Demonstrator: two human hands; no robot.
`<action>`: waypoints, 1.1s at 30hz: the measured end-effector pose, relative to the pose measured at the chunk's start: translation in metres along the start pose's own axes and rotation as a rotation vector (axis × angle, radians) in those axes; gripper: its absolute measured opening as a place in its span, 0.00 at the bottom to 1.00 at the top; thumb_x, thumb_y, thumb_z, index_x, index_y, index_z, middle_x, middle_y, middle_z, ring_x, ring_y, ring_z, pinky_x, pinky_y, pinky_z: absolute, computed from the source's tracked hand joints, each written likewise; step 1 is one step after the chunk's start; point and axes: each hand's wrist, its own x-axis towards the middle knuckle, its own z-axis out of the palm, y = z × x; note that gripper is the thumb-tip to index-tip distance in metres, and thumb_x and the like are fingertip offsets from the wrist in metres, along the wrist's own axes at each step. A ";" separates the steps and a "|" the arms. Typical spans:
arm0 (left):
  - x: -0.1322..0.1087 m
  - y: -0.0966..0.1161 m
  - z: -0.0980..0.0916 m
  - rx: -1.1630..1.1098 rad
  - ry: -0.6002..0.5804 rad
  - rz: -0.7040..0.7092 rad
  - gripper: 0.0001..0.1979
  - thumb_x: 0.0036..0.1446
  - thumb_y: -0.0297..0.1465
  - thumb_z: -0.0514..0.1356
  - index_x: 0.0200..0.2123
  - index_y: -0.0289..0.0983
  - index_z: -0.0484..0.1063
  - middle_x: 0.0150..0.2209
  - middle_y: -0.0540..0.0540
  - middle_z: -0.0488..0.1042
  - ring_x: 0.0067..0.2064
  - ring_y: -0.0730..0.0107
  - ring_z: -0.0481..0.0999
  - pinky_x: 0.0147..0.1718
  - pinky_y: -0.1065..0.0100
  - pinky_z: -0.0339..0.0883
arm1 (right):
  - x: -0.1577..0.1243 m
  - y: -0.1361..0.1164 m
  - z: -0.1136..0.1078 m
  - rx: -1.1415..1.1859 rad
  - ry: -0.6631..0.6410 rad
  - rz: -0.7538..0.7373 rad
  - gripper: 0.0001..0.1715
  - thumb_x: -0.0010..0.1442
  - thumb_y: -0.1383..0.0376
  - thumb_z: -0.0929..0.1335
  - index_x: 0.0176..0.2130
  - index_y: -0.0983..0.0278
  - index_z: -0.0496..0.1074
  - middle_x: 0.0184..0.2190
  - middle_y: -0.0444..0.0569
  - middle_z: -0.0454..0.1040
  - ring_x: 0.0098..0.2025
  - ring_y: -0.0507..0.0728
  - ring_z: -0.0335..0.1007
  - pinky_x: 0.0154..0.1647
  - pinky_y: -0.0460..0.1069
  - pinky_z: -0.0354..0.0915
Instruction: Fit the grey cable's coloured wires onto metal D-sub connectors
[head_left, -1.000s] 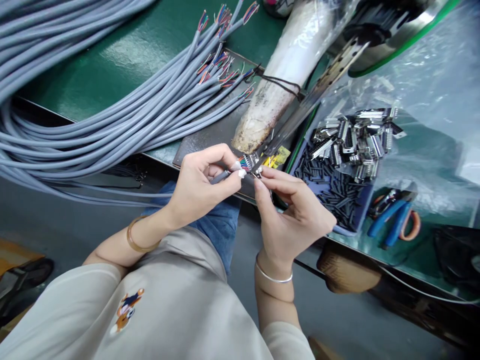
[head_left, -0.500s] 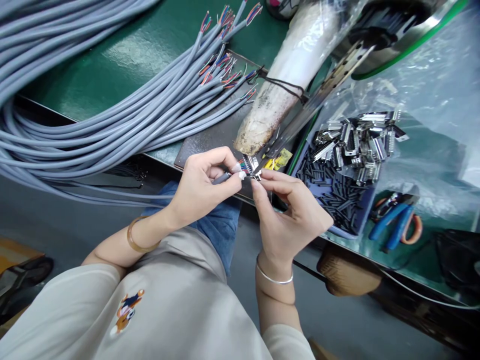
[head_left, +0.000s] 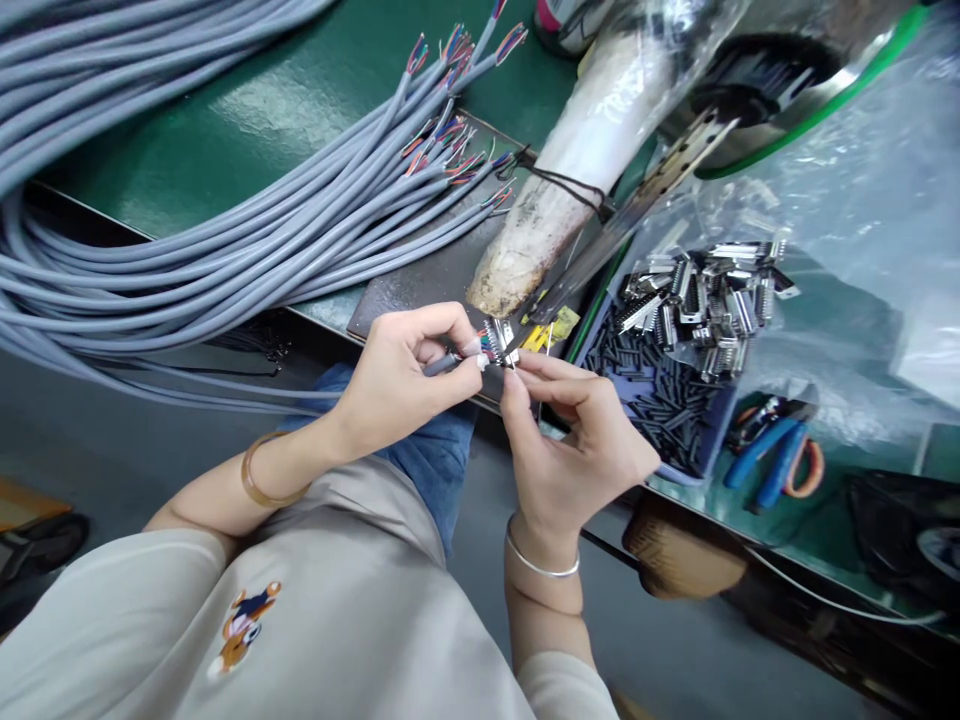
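Note:
My left hand (head_left: 412, 375) is closed in a pinch on the end of a grey cable (head_left: 441, 366). Its thin coloured wires (head_left: 484, 342) fan out at a small metal multi-pin connector (head_left: 501, 338). On the other side, my right hand (head_left: 574, 430) has thumb and forefinger pinched on the connector's near end. Just above the fingertips, a dark rod like a soldering iron (head_left: 570, 280) slants down to the connector. Beside it, the blunt end of a plastic-wrapped white tube (head_left: 551, 185) comes close. Whether each wire is joined to a pin is too small to tell.
Many grey cables (head_left: 300, 240) with stripped ends lie to the left. A blue tray (head_left: 709, 455) at right holds black sleeves (head_left: 660, 405) and loose metal connectors (head_left: 720, 300). Blue-handled pliers (head_left: 772, 455) lie beyond it. A yellow piece (head_left: 551, 330) sits behind my right fingers.
The view has shifted slightly, so the tray and pliers appear further left. Both hands keep their pinches; the right fingertips sit slightly lower, and more of the connector's pin row shows.

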 end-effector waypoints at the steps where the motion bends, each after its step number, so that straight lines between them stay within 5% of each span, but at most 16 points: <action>1: 0.000 -0.001 0.000 0.007 0.003 -0.002 0.09 0.51 0.24 0.67 0.25 0.36 0.69 0.29 0.48 0.76 0.27 0.77 0.72 0.22 0.75 0.63 | -0.001 0.001 0.000 0.000 0.000 -0.006 0.08 0.60 0.71 0.74 0.34 0.60 0.72 0.39 0.44 0.84 0.38 0.54 0.84 0.34 0.46 0.77; 16: 0.002 0.007 0.001 0.030 0.045 0.027 0.10 0.51 0.28 0.69 0.24 0.37 0.69 0.27 0.48 0.75 0.25 0.78 0.69 0.18 0.75 0.58 | 0.009 -0.005 0.000 -0.048 0.023 -0.068 0.06 0.60 0.70 0.75 0.37 0.59 0.75 0.38 0.45 0.84 0.40 0.56 0.84 0.38 0.48 0.78; 26: 0.000 0.003 -0.002 0.050 -0.069 -0.062 0.08 0.52 0.25 0.65 0.25 0.36 0.68 0.24 0.51 0.71 0.21 0.82 0.59 0.18 0.74 0.52 | -0.002 -0.002 -0.006 -0.088 -0.042 -0.099 0.09 0.61 0.70 0.75 0.34 0.60 0.71 0.41 0.44 0.85 0.38 0.52 0.83 0.36 0.44 0.76; 33: -0.009 -0.001 -0.002 0.209 -0.087 0.079 0.04 0.56 0.25 0.63 0.29 0.35 0.74 0.32 0.47 0.78 0.26 0.78 0.67 0.24 0.73 0.59 | -0.008 -0.001 -0.008 -0.181 0.006 -0.145 0.08 0.61 0.70 0.74 0.35 0.60 0.72 0.40 0.43 0.85 0.37 0.52 0.84 0.36 0.44 0.75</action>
